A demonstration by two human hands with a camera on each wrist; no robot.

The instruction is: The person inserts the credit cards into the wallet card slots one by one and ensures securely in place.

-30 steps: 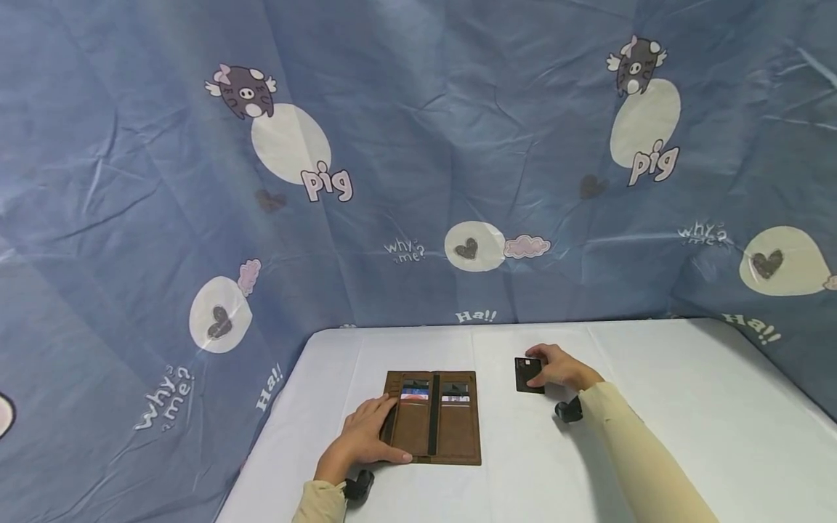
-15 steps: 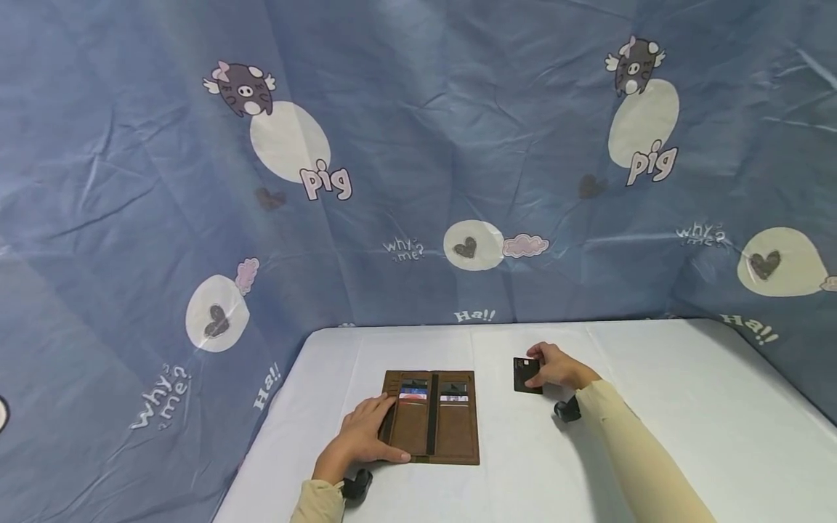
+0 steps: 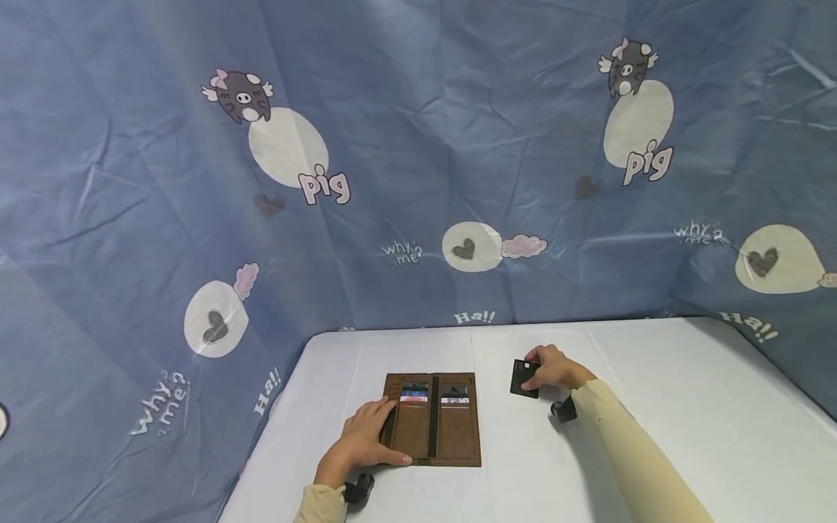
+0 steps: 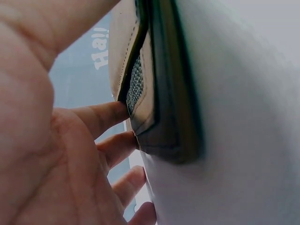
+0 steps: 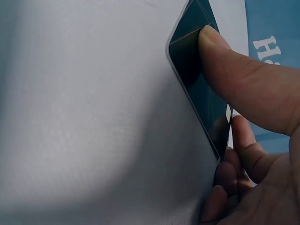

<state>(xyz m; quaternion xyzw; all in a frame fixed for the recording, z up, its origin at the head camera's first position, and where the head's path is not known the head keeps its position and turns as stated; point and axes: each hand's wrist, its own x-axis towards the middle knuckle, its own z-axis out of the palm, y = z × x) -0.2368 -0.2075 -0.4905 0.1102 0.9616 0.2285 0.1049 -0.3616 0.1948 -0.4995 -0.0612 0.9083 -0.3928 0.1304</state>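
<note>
A brown bifold wallet (image 3: 458, 437) lies spread flat on the white table, several cards (image 3: 414, 393) showing in its slots. My left hand (image 3: 366, 436) rests at the wallet's left side, thumb on the lower edge and the other fingers spread along the left edge. Seen in the left wrist view, its fingertips (image 4: 119, 110) touch the side of the wallet (image 4: 164, 93). To the right of the wallet, my right hand (image 3: 554, 368) pinches a black bank card (image 3: 521, 378) with a chip. The right wrist view shows the thumb pressed on the face of the card (image 5: 194, 79), fingers at its far edge.
The white table (image 3: 510, 472) has a back edge meeting a blue patterned curtain (image 3: 392, 181), which also hangs on the left. Dark wrist cameras (image 3: 564, 409) sit under both wrists. White tabletop lies between the wallet and the card.
The black card has tilted and shifted slightly left and toward me in my right hand. My left hand and the wallet stay in place; the head view has shifted a little.
</note>
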